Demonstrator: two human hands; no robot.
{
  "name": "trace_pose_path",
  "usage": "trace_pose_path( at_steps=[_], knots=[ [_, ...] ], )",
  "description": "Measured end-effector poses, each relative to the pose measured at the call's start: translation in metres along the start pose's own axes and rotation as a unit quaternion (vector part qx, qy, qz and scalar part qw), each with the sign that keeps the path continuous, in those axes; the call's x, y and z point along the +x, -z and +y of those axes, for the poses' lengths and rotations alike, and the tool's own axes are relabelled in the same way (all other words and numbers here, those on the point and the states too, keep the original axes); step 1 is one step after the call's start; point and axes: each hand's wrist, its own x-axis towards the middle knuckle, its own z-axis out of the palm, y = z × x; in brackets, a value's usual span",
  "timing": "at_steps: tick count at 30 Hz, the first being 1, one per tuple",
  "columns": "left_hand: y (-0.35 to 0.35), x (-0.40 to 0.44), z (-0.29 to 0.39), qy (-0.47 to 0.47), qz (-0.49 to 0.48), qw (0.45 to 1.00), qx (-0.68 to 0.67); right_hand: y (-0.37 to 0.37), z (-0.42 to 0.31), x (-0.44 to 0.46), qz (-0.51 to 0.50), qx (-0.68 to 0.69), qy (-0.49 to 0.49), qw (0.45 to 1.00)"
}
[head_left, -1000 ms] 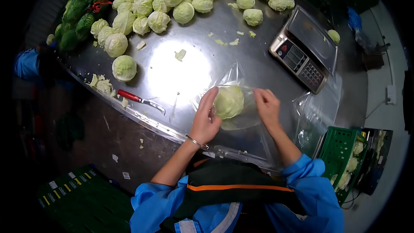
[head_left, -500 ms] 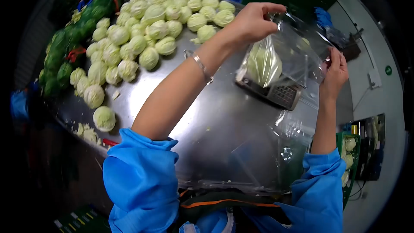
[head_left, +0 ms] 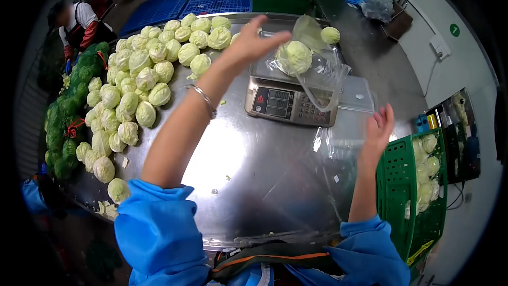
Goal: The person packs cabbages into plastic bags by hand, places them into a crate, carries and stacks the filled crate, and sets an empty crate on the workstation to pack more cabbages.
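A cabbage (head_left: 294,57) in a clear plastic bag (head_left: 330,79) rests on the plate of the digital scale (head_left: 278,103), the bag's loose end trailing over the keypad. My left hand (head_left: 254,41) is open just left of that cabbage, fingers spread, holding nothing. My right hand (head_left: 378,130) is open too, with nothing in it, above the flat clear bags (head_left: 346,132) right of the scale. Another cabbage (head_left: 330,35) lies behind the scale's right corner.
Many loose cabbages (head_left: 139,61) cover the metal table's left side, beside green net sacks (head_left: 69,111). A person (head_left: 84,26) stands at the far left. A green crate (head_left: 394,190) with cabbages is at the right. Blue pallets (head_left: 217,1) lie beyond.
The bagged cabbage has gone from between my hands onto the scale. Both hands have let go of the bag and opened. The view has shifted, showing more of the far side.
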Motion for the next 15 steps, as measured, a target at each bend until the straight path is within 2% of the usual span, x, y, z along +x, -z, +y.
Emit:
trace_pose_path(
  at_steps=[3, 5, 7, 8, 11, 15],
  knots=[
    [0.035, -0.006, 0.026, 0.004, 0.105, 0.993, -0.049, 0.034, -0.002, -0.002, 0.063, 0.077, -0.024, 0.995],
    [0.056, -0.005, 0.036, -0.047, 0.135, 0.989, -0.034, 0.047, -0.013, 0.002, 0.072, 0.11, -0.024, 0.991],
    [0.066, -0.001, 0.052, -0.05, 0.125, 0.991, 0.022, 0.05, -0.032, 0.012, 0.054, 0.136, -0.005, 0.989],
    [0.066, 0.002, 0.062, -0.035, 0.114, 0.989, 0.092, 0.045, -0.041, 0.017, 0.033, 0.14, 0.016, 0.989],
    [0.048, 0.0, 0.09, 0.067, -0.028, 0.99, 0.117, 0.017, -0.061, 0.029, -0.102, 0.15, 0.077, 0.98],
    [0.009, 0.013, 0.091, 0.101, -0.09, 0.96, 0.245, -0.034, -0.085, 0.043, -0.233, 0.171, 0.059, 0.956]
  ],
)
